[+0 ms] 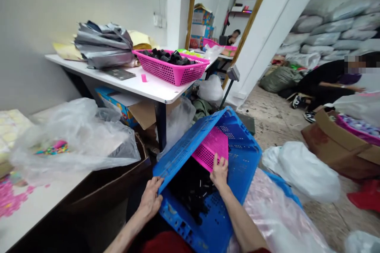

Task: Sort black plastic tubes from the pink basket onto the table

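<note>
A large blue plastic crate (240,166) lies tipped toward me on the floor, with several small black parts (192,189) heaped in its lower corner. My left hand (151,199) grips the crate's near-left rim, fingers curled over the edge. My right hand (219,172) reaches inside and holds the edge of a pink mesh basket (209,148) that is tilted within the crate, above the black parts.
A white table (148,87) carries a second pink basket (172,67) of black parts and a grey bag pile (103,43). Clear plastic bags (74,138), cardboard boxes (338,146) and white sacks (303,174) crowd the floor. A seated person (329,81) works at right.
</note>
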`<state>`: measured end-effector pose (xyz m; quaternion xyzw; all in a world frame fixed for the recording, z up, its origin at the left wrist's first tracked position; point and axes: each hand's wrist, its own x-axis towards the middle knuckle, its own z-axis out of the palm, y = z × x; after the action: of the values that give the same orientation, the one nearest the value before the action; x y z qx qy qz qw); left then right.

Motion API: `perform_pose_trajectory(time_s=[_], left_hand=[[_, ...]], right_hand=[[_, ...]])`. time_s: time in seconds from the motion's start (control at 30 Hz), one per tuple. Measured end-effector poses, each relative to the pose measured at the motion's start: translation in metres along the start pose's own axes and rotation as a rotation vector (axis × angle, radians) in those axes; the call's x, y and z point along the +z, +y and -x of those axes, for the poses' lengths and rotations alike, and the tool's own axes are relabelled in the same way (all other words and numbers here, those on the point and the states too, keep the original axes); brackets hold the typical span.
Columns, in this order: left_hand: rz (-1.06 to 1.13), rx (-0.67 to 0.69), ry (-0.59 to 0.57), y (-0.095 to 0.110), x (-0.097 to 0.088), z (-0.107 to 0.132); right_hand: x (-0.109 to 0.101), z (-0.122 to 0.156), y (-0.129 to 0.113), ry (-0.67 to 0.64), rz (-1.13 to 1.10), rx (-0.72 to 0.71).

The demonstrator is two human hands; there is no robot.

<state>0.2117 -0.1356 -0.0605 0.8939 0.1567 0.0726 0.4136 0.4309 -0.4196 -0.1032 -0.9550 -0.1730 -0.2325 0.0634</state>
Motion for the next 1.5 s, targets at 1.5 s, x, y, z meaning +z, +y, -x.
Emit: perform_pose_trajectory(time_s=[1.5], left_hand=[[-0.352,0.49,-0.323,0.14,0.037,-0.065]], right_hand=[[-0.018,-0.001,0.119,-0.275,-0.19,0.039]])
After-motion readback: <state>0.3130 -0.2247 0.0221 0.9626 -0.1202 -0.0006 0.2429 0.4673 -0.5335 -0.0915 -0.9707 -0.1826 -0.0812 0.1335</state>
